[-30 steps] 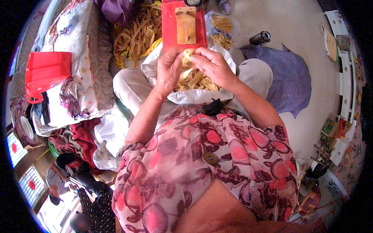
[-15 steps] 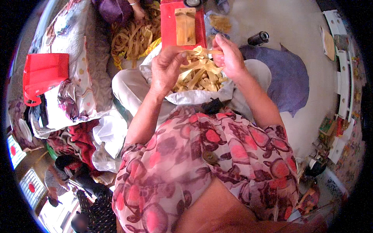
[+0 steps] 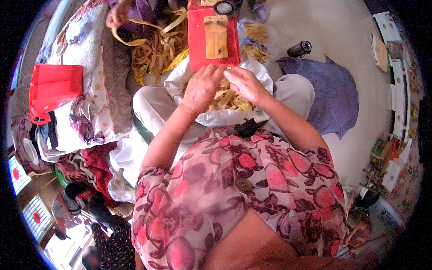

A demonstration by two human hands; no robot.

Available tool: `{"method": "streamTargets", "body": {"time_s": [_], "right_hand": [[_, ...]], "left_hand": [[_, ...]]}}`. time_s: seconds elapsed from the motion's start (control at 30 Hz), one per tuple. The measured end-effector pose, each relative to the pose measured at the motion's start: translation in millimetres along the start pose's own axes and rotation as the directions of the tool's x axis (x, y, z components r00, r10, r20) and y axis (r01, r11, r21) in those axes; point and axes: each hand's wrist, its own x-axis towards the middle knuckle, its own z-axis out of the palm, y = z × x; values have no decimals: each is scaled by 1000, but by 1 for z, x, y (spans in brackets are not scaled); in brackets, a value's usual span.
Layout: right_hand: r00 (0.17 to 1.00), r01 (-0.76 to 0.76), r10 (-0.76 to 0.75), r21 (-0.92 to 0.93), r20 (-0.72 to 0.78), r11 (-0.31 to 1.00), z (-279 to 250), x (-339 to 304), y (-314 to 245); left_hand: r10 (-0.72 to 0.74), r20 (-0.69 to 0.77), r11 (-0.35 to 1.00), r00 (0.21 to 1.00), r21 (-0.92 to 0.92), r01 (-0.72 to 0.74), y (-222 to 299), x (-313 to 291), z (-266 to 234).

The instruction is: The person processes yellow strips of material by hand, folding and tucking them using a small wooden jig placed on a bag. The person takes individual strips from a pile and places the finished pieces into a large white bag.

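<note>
My left hand (image 3: 203, 89) and my right hand (image 3: 246, 84) meet fingertip to fingertip over an open white sack (image 3: 227, 118). Both are closed. A small yellowish bit of a flat tan strip (image 3: 229, 68) pokes out between their fingertips; my fingers hide the remainder. Below them, the sack holds a heap of short tan knotted pieces (image 3: 231, 101). Just beyond my hands is a red board (image 3: 198, 42) with a wooden block (image 3: 216, 38) lying on it.
A co-worker's hand (image 3: 118, 17) lifts a long strip at the upper left, above a pile of tan strips (image 3: 157, 51). A clear bag of tan material (image 3: 255, 33), a dark flask (image 3: 299, 48) and a blue-grey cloth (image 3: 321, 92) lie to the right. A red bag (image 3: 56, 83) is far left.
My hands have come together and a little lower; the strip stretched between them is now mostly hidden. The co-worker's hand has moved left and up, drawing out a strip.
</note>
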Motion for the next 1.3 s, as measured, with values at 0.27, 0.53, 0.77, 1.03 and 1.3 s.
{"method": "streamTargets", "body": {"time_s": [0.27, 0.53, 0.77, 1.03, 1.3], "right_hand": [[951, 302, -307, -290, 26, 908, 22, -12, -28], [949, 232, -248, -102, -195, 967, -17, 26, -34], [925, 276, -311, -178, -216, 944, -26, 49, -38], [868, 277, -439, -505, -234, 817, -33, 83, -15], [854, 177, -425, -602, -299, 779, -20, 37, -31]], "left_hand": [[73, -21, 996, 997, 61, -71, -51, 11, 14], [-395, 379, 63, 836, -897, 437, -46, 30, 13], [-527, 290, 332, 799, -796, 507, -52, 43, 6], [-562, 149, 630, 813, -560, 538, -63, 58, 14], [-423, -23, 859, 906, -329, 393, -24, 22, -1]]}}
